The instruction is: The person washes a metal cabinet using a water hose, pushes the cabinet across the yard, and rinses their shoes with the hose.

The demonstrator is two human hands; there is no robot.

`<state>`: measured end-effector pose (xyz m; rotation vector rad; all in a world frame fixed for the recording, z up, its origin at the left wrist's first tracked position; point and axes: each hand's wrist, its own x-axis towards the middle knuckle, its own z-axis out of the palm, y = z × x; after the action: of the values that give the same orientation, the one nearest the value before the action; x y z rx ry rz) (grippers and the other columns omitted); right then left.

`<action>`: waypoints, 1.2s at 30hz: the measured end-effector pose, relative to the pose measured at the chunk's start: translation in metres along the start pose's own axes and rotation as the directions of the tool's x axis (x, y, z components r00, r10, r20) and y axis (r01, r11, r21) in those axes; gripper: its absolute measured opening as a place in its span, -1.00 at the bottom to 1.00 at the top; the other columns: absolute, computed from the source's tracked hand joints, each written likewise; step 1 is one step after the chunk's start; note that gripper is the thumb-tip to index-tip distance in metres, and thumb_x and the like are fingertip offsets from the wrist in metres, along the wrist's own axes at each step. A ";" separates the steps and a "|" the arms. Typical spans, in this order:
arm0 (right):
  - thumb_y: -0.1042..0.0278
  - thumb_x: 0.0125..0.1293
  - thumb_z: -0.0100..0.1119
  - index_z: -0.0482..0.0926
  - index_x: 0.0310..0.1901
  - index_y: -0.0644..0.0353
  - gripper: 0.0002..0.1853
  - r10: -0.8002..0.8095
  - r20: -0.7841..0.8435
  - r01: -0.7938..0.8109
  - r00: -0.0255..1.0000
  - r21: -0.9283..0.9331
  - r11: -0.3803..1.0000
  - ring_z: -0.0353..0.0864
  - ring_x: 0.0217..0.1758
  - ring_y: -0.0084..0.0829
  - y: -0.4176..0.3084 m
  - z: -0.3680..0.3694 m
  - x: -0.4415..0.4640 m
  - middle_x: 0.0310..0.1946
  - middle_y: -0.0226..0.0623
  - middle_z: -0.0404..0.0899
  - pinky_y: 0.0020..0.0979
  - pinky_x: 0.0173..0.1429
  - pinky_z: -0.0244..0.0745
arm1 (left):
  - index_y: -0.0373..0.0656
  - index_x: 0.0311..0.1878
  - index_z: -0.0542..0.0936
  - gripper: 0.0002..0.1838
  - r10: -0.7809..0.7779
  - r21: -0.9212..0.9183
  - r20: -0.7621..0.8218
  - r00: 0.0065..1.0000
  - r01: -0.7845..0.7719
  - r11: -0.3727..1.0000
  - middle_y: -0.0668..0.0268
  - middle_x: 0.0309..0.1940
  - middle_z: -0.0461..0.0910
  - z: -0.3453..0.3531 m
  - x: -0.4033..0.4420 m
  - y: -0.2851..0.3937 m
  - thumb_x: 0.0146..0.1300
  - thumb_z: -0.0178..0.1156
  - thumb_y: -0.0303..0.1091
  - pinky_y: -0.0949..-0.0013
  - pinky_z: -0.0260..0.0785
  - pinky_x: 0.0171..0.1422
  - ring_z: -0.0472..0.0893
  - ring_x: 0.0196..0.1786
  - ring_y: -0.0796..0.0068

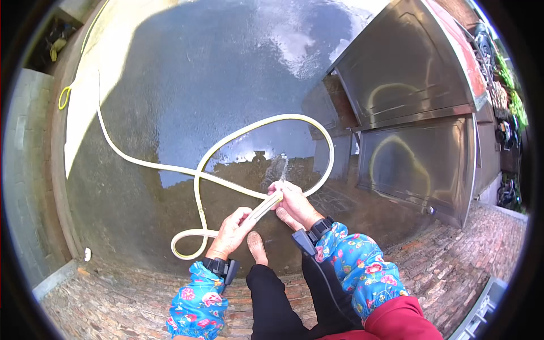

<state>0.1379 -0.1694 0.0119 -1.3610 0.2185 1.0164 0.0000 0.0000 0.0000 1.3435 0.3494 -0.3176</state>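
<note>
A pale yellow hose (258,123) loops over the wet floor and passes through both hands. My left hand (229,231) is closed around it near my left foot, a short straight length running up to the other hand. Closed on the hose ahead of my feet is my right hand (293,203), the fingers covering part of it. Water (283,165) comes out just beyond the right fingers and falls to the floor. The hose's very end is hidden by those fingers.
Water covers the dark concrete floor (226,73) ahead, reflecting sky. Large shiny metal panels (422,164) stand at the right. A low wall (28,170) runs along the left. Rough brick paving (442,272) lies under and behind me. A grey plastic object (481,311) sits at lower right.
</note>
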 end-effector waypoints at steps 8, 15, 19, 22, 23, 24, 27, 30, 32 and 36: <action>-0.10 0.39 -0.23 0.31 0.09 0.20 -0.49 -0.383 -0.115 0.400 0.916 0.263 0.878 0.53 -0.12 -0.37 -0.100 0.027 -0.260 -0.15 -0.21 0.48 -0.35 0.00 0.43 | -0.18 -0.08 0.41 -0.82 0.083 -0.384 0.017 0.996 -0.070 0.921 0.37 -0.22 0.49 0.149 -0.116 0.169 0.29 0.08 -0.38 0.55 0.31 -0.02 0.46 -0.18 0.65; 0.23 0.32 0.04 0.19 0.23 0.22 -0.49 -0.648 -0.256 0.613 0.717 -0.211 0.762 0.37 0.10 -0.46 -0.051 0.026 -0.480 0.02 -0.24 0.37 -0.42 0.17 0.30 | -0.26 -0.14 0.37 -0.80 0.014 -0.449 0.110 0.994 0.038 0.893 0.26 -0.34 0.47 0.308 -0.210 0.253 0.25 0.11 -0.41 0.41 0.46 -0.38 0.54 -0.42 0.47; 0.28 0.29 0.06 0.22 0.21 0.21 -0.50 -0.632 -0.335 0.609 0.699 -0.183 0.772 0.47 -0.11 -0.54 -0.052 -0.011 -0.555 -0.17 -0.34 0.43 -0.48 -0.01 0.39 | -0.22 -0.14 0.37 -0.75 0.090 -0.354 0.175 0.980 -0.023 0.935 0.32 -0.38 0.45 0.403 -0.225 0.311 0.19 0.18 -0.37 0.46 0.38 -0.42 0.46 -0.42 0.56; 0.29 0.28 0.06 0.30 0.16 0.20 -0.56 -0.617 -0.400 0.617 0.677 -0.148 0.773 0.46 -0.37 -0.63 -0.061 -0.057 -0.608 -0.38 -0.42 0.43 -0.54 -0.25 0.43 | -0.20 -0.15 0.35 -0.71 0.104 -0.256 0.206 0.973 -0.049 0.965 0.36 -0.39 0.43 0.481 -0.227 0.328 0.16 0.21 -0.34 0.45 0.36 -0.46 0.43 -0.46 0.58; 0.29 0.28 0.05 0.32 0.14 0.20 -0.58 -0.623 -0.437 0.616 0.649 -0.179 0.768 0.42 -0.50 -0.66 -0.067 -0.078 -0.627 -0.46 -0.47 0.41 -0.56 -0.37 0.42 | -0.21 -0.14 0.35 -0.70 0.109 -0.207 0.237 0.965 -0.060 0.976 0.36 -0.39 0.43 0.511 -0.225 0.335 0.15 0.22 -0.34 0.45 0.36 -0.46 0.43 -0.46 0.58; 0.30 0.27 0.05 0.34 0.13 0.21 -0.59 -0.600 -0.487 0.606 0.634 -0.169 0.777 0.36 -0.59 -0.67 -0.078 -0.090 -0.657 -0.55 -0.50 0.36 -0.59 -0.49 0.35 | -0.20 -0.15 0.33 -0.68 0.088 -0.223 0.292 0.952 -0.021 0.975 0.34 -0.40 0.43 0.540 -0.229 0.344 0.12 0.24 -0.35 0.43 0.37 -0.47 0.45 -0.46 0.56; 0.32 0.26 0.06 0.30 0.18 0.21 -0.54 -0.608 -0.564 0.606 0.559 -0.223 0.764 0.34 -0.64 -0.68 -0.102 -0.148 -0.740 -0.55 -0.47 0.39 -0.61 -0.55 0.31 | -0.20 -0.15 0.31 -0.73 0.131 -0.175 0.362 0.923 -0.071 0.982 0.27 -0.44 0.42 0.632 -0.215 0.369 0.13 0.15 -0.44 0.34 0.47 -0.46 0.51 -0.50 0.43; 0.32 0.24 0.08 0.31 0.19 0.19 -0.53 -0.586 -0.589 0.566 0.557 -0.246 0.786 0.33 -0.66 -0.70 -0.113 -0.203 -0.809 -0.56 -0.47 0.40 -0.62 -0.59 0.28 | -0.18 -0.20 0.31 -0.75 0.158 -0.312 0.429 0.889 -0.018 0.950 0.25 -0.47 0.43 0.718 -0.206 0.399 0.10 0.15 -0.48 0.31 0.49 -0.45 0.51 -0.54 0.37; 0.30 0.24 0.08 0.35 0.15 0.19 -0.56 -0.568 -0.621 0.507 0.540 -0.298 0.809 0.32 -0.68 -0.70 -0.124 -0.235 -0.854 -0.59 -0.49 0.39 -0.63 -0.62 0.27 | -0.16 -0.21 0.31 -0.76 0.133 -0.322 0.450 0.883 0.021 0.947 0.25 -0.48 0.43 0.772 -0.204 0.413 0.11 0.15 -0.49 0.30 0.49 -0.45 0.51 -0.56 0.36; 0.22 0.24 0.11 0.42 0.08 0.20 -0.60 -0.557 -0.725 0.431 0.405 -0.386 0.816 0.31 -0.72 -0.70 -0.136 -0.294 -0.946 -0.62 -0.49 0.39 -0.63 -0.66 0.24 | -0.05 -0.26 0.31 -0.76 0.126 -0.205 0.632 0.764 0.008 0.979 0.33 -0.55 0.43 0.879 -0.212 0.402 0.18 0.17 -0.23 0.41 0.36 -0.59 0.49 -0.61 0.47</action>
<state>-0.1935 -0.8558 0.6587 -1.8132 0.4009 -0.2044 0.0317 -0.7775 0.6119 0.9698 -0.2421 -0.6525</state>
